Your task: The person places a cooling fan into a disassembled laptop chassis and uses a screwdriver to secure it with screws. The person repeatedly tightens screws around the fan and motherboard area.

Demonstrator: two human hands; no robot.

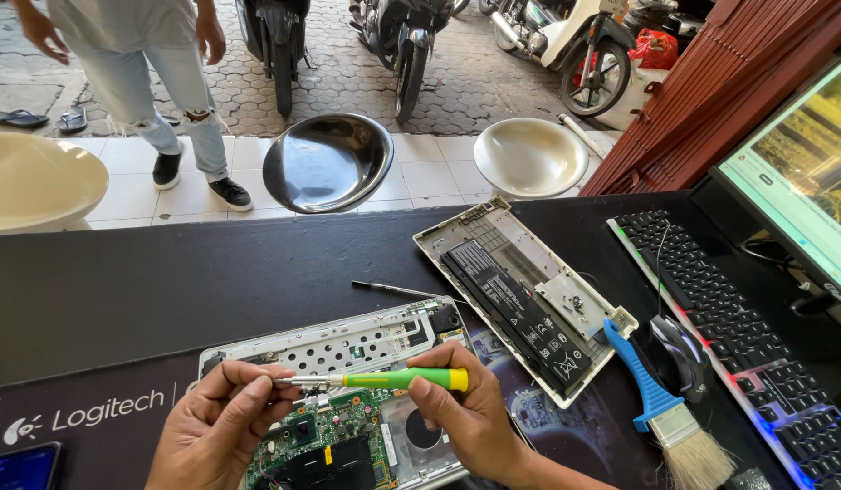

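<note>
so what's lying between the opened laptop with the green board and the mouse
In the head view, the detached laptop base with its black battery, then the blue-handled brush just beside the mouse.

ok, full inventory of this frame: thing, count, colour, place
screwdriver: 1, green and yellow, held in both hands
laptop base with circuit board: 1, silver and green, under the hands
laptop cover with battery: 1, white shell, black battery, centre of desk
thin metal tool: 1, dark, above the laptop base
brush: 1, blue handle, right of cover
mouse: 1, black, beside keyboard
keyboard: 1, black, backlit, right
monitor: 1, lit, far right
stools: 3, one steel, two cream, beyond desk
motorbikes: 3, on the pavement
bystander: 1, top left
left hand: pinching shaft tip
right hand: grip on handle
</note>
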